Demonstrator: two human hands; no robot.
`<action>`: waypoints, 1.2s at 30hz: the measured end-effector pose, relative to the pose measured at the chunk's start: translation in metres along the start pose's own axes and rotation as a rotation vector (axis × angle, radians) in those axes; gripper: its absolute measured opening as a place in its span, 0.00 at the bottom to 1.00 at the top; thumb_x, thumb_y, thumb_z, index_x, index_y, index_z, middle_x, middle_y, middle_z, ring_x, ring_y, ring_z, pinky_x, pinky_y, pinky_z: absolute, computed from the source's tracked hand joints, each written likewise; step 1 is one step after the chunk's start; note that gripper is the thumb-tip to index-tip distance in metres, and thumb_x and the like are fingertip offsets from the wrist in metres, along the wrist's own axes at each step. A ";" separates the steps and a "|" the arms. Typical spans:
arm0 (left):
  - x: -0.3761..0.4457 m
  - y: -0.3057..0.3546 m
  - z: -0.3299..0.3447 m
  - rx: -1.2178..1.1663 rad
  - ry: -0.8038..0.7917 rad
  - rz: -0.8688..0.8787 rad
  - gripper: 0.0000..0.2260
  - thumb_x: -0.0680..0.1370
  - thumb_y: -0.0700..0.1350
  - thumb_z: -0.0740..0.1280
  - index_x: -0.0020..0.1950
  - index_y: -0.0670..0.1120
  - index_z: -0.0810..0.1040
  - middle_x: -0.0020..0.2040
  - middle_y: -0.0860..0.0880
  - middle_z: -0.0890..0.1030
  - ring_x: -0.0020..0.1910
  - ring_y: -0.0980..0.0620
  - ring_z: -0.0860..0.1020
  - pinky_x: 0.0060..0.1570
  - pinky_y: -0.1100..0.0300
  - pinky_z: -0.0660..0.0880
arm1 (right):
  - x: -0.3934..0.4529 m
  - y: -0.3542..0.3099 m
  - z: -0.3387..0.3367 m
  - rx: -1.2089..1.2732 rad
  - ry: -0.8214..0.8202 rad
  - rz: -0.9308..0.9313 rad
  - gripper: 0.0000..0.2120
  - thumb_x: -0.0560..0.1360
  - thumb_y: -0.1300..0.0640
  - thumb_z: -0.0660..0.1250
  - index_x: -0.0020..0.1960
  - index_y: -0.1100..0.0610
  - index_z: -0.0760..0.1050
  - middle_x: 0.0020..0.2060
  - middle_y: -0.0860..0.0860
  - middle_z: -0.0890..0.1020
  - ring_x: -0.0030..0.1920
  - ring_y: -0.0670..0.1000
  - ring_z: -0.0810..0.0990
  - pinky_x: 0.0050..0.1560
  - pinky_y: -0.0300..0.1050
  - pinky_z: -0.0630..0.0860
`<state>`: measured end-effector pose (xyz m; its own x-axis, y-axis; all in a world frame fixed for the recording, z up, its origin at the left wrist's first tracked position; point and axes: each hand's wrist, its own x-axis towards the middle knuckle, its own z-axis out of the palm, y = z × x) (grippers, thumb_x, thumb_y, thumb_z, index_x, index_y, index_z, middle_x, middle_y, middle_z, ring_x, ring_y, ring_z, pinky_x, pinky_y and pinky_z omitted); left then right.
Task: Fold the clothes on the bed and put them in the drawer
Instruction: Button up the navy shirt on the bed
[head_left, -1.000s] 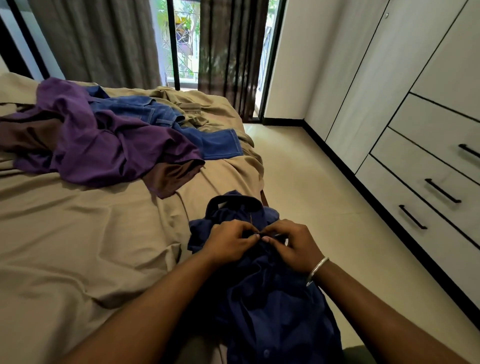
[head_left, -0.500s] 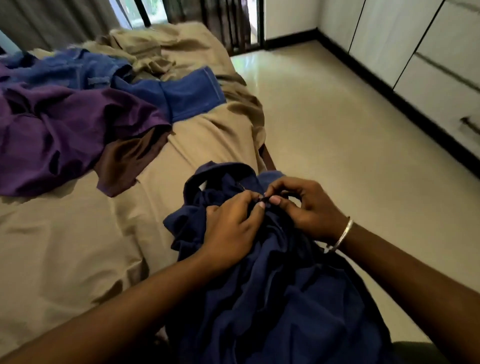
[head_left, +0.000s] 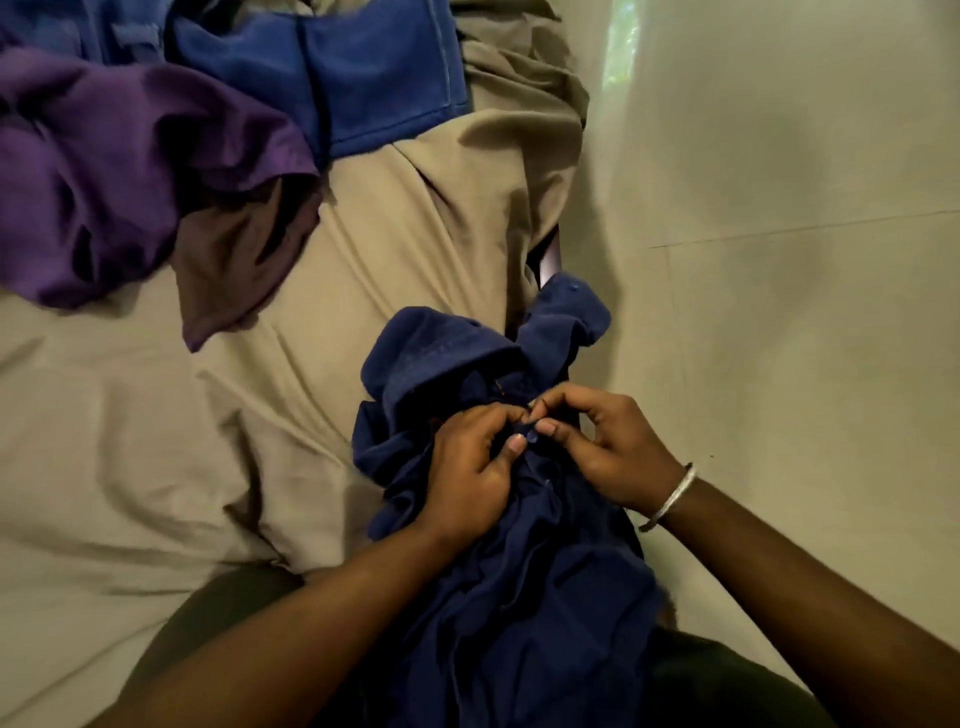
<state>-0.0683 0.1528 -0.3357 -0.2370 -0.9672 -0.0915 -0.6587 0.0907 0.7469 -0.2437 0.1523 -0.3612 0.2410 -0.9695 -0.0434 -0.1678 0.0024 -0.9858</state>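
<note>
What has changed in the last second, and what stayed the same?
Only the view tipped down: the drawers and window are out of frame. The left hand and right hand still pinch the navy shirt near its collar. The purple garment and blue jeans lie unmoved.

Dim, soft daylight with a bright glare patch on the floor (head_left: 623, 47); edges bend from wide-angle distortion.

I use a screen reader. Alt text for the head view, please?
Left hand and right hand pinch a crumpled navy shirt at the bed's edge; purple and blue clothes lie unfolded on the tan sheet.
</note>
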 end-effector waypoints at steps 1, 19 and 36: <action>0.001 0.002 0.003 0.007 -0.019 -0.039 0.08 0.75 0.43 0.66 0.50 0.44 0.83 0.44 0.61 0.78 0.44 0.66 0.75 0.46 0.76 0.66 | 0.000 0.000 -0.002 0.001 -0.014 0.022 0.03 0.76 0.64 0.68 0.48 0.59 0.79 0.42 0.50 0.83 0.44 0.44 0.80 0.48 0.34 0.75; 0.032 0.038 0.041 -0.081 -0.154 -0.359 0.05 0.79 0.38 0.63 0.52 0.41 0.78 0.47 0.44 0.82 0.46 0.47 0.78 0.45 0.56 0.71 | 0.023 0.011 -0.051 -0.093 -0.155 0.339 0.10 0.74 0.67 0.70 0.45 0.52 0.77 0.42 0.47 0.82 0.46 0.46 0.80 0.52 0.35 0.73; -0.047 0.195 -0.054 -0.662 0.318 -0.286 0.04 0.78 0.44 0.65 0.51 0.50 0.79 0.45 0.57 0.81 0.47 0.61 0.79 0.52 0.63 0.75 | 0.001 -0.203 -0.100 -0.194 -0.306 -0.041 0.05 0.74 0.56 0.69 0.48 0.49 0.80 0.43 0.47 0.84 0.46 0.52 0.84 0.52 0.48 0.79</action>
<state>-0.1472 0.2036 -0.1506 0.1595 -0.9621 -0.2214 -0.0771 -0.2357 0.9687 -0.3052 0.1268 -0.1447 0.5209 -0.8499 -0.0801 -0.3237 -0.1099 -0.9397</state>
